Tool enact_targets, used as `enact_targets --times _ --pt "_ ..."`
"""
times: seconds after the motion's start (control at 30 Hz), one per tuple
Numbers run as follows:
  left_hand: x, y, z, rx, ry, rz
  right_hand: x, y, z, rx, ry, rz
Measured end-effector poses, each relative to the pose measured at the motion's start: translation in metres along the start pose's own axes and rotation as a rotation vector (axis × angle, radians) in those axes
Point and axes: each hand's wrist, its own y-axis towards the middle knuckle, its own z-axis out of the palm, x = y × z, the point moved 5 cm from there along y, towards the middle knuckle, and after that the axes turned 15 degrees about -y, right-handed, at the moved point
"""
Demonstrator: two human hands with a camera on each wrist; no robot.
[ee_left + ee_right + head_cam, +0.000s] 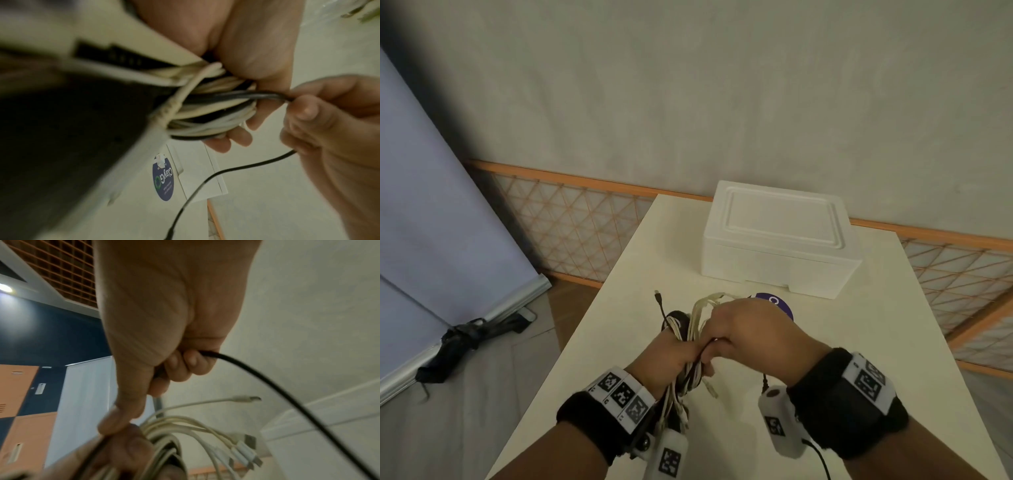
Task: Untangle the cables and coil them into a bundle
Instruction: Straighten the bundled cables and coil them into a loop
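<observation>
My left hand [671,356] grips a coiled bundle of white and black cables [688,329] above the table; in the left wrist view its fingers [242,136] curl round the cable bundle [209,113]. My right hand [743,329] pinches a black cable [246,95] that runs out of the bundle, and its loose length [287,395] trails away from the fist. Several white plug ends [244,451] stick out of the bundle in the right wrist view. A black USB plug [658,297] pokes up at the left.
A closed white foam box [777,240] stands at the back of the cream table [876,342]. A round purple label [777,305] lies just behind my right hand. The table's left edge drops to the floor, where a black folded stand [458,342] lies.
</observation>
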Motion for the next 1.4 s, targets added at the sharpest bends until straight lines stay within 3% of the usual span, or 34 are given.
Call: enact_targets --times 0.17,0.43,0.63,0.73,0.8,0.9,1.0,1.2,1.3,1.4 --pt "0.006 -0.002 0.000 -0.017 -0.113 -0.107 -0.009 -0.006 0.011 -0.221 0.210 0.036" --pt "0.009 -0.002 0.004 0.064 -0.386 -0.155 -0.012 -0.003 0.013 -0.458 0.133 0.061" --pt "0.013 -0.003 0.003 0.088 -0.403 -0.198 -0.011 0.003 0.005 -0.450 0.065 -0.024" --pt "0.012 -0.004 0.005 0.229 -0.514 -0.199 -0.014 0.007 0.003 -0.466 0.020 -0.004" --pt "0.008 -0.006 0.010 0.359 -0.577 -0.169 -0.020 0.008 0.004 -0.475 0.019 0.100" --pt "0.010 -0.009 0.019 0.454 -0.324 -0.166 -0.032 0.013 0.006 -0.325 0.135 0.324" --pt "0.010 -0.013 0.023 0.478 -0.134 -0.147 -0.034 0.021 0.010 -0.165 0.316 0.380" --pt "-0.013 -0.017 0.019 0.571 -0.194 -0.078 -0.056 0.008 0.058 -0.237 0.851 0.412" --pt "-0.017 -0.013 0.011 0.518 -0.240 -0.066 -0.056 -0.005 0.083 -0.181 0.750 0.362" --pt "-0.017 -0.008 -0.001 0.406 -0.243 -0.052 -0.061 -0.019 0.109 0.069 0.437 0.433"
